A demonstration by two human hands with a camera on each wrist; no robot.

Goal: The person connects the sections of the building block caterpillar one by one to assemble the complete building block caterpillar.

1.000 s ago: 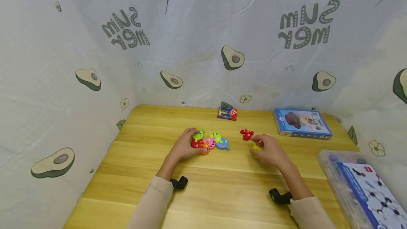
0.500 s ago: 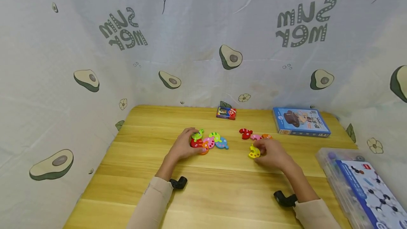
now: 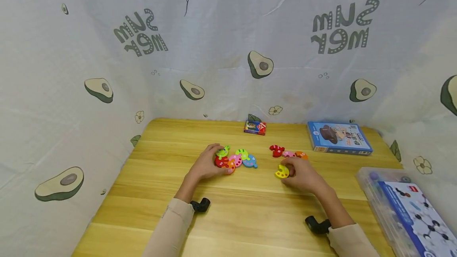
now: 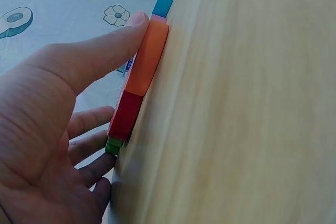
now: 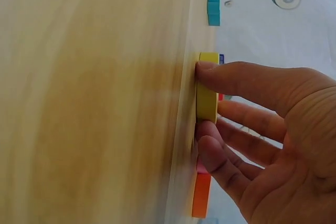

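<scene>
A linked row of caterpillar puzzle pieces lies on the table: a green smiling head (image 3: 222,152), a red piece (image 3: 220,162), an orange piece, a pink piece (image 3: 236,160), a light green piece (image 3: 241,154) and a blue piece (image 3: 250,161). My left hand (image 3: 207,163) holds the head end, its thumb against the edge of the orange piece (image 4: 148,59) and its fingers behind the red and green ones. To the right, my right hand (image 3: 301,173) pinches a yellow spotted puzzle piece (image 3: 281,171). Thumb and fingertips grip its edges, close over the wood.
Beyond the right hand lie a red piece (image 3: 277,151), a pink piece (image 3: 288,154) and an orange piece (image 3: 302,155). A small card box (image 3: 255,127) and a blue box (image 3: 339,138) stand at the back. A clear plastic case (image 3: 375,209) with a molecule-print booklet occupies the right edge.
My right hand has shifted the yellow piece slightly left and nearer to me, uncovering the pink and orange pieces behind it. The left hand stays on the linked pieces.
</scene>
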